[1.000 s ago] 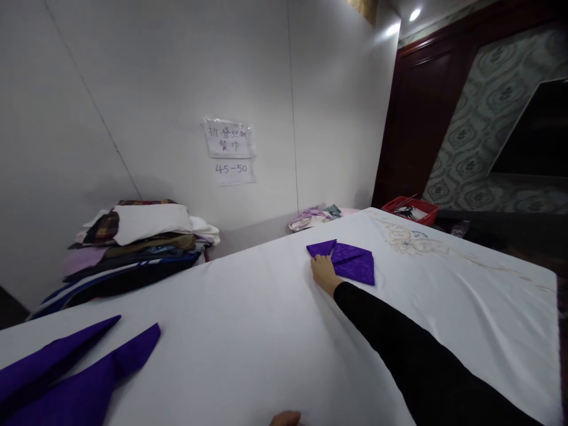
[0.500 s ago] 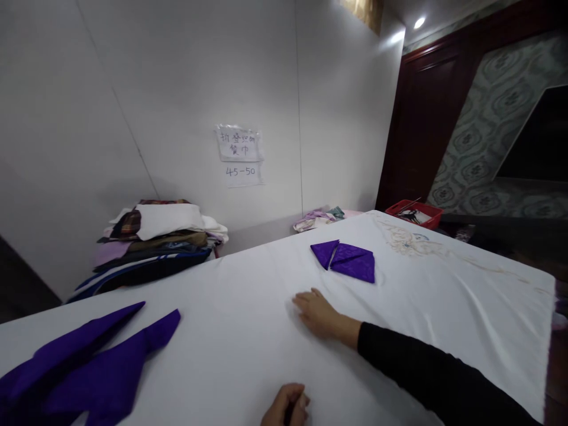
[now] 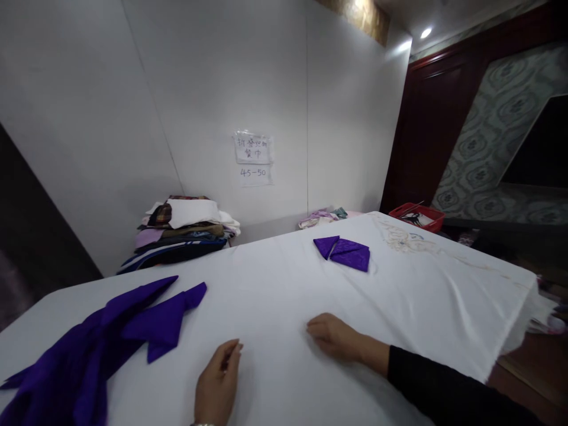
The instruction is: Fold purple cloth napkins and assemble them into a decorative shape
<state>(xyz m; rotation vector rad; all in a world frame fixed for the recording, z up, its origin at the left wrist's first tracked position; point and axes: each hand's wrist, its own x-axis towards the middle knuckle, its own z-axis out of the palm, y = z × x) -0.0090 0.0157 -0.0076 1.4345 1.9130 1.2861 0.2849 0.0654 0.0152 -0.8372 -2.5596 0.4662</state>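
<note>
A purple napkin (image 3: 350, 254), folded flat into a small triangle and a larger part with a slit between them, lies on the white tablecloth (image 3: 266, 296). My right hand (image 3: 336, 338) rests low over the cloth just in front of it, fingers curled together, holding nothing I can see. Nearer to me, my left hand (image 3: 217, 380) is raised slightly, its thumb and curled fingers almost meeting with nothing visible between them. To its left lies a loose heap of purple cloth napkins (image 3: 75, 361) with pointed ends; neither hand touches it.
Against the wall, beyond the table's far edge, stands a stack of folded clothes (image 3: 186, 228). More cloth (image 3: 317, 218) lies farther right, and a red basket (image 3: 437, 220) sits past the far corner. Handwritten paper signs (image 3: 254, 148) are stuck to the wall.
My view has shifted left and back. My left hand has come further into view, moving left. My right hand has drawn back toward me, its fingers more curled. The folded napkin stays put.
</note>
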